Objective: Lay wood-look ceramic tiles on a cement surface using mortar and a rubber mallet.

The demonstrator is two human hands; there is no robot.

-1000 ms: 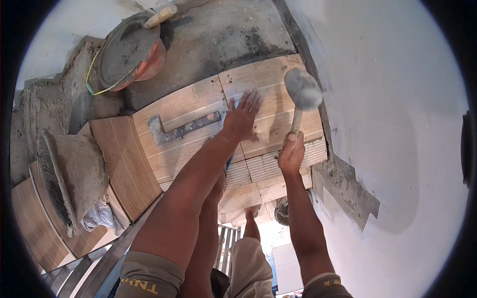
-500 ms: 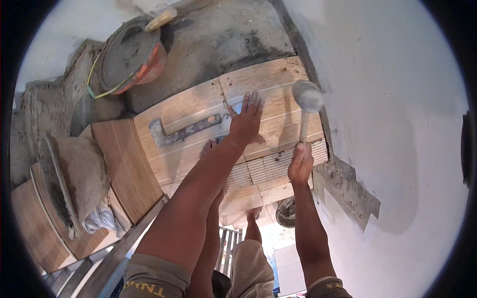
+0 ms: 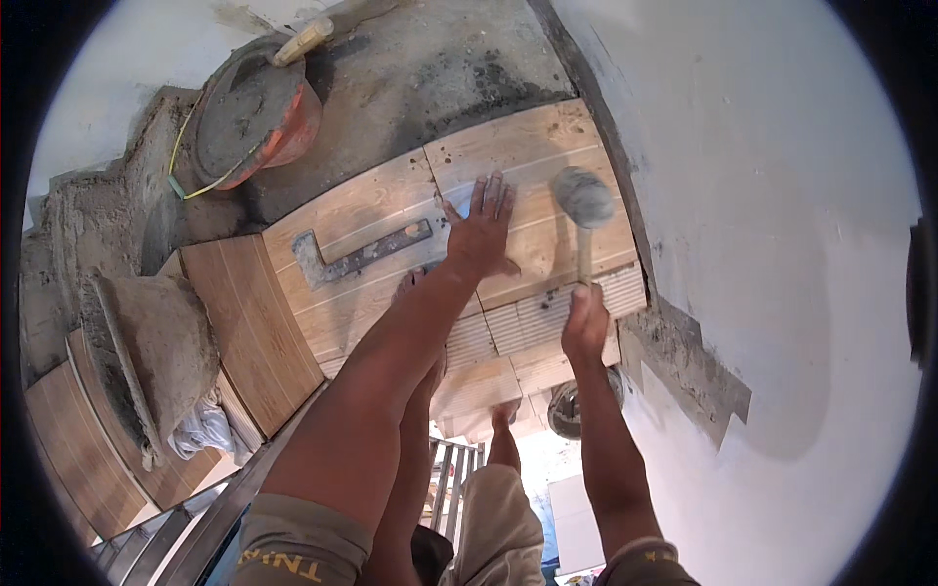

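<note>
My left hand lies flat with fingers spread on a wood-look floor tile. In my right hand is the pale handle of a rubber mallet, its grey head over the right part of that tile. I cannot tell whether the head touches the surface. Left of my left hand, a stained metal square rests on the adjoining wood-look tile.
A red bucket of grey mortar, with a wooden-handled tool, stands far left on rough concrete. A mortar-crusted sack sits on tiles at left. A white wall bounds the right. Ribbed tiles and another bucket are nearer me.
The mallet has shifted left and its head sits a little differently. My left hand stays flat on the tile, slightly further left in the picture.
</note>
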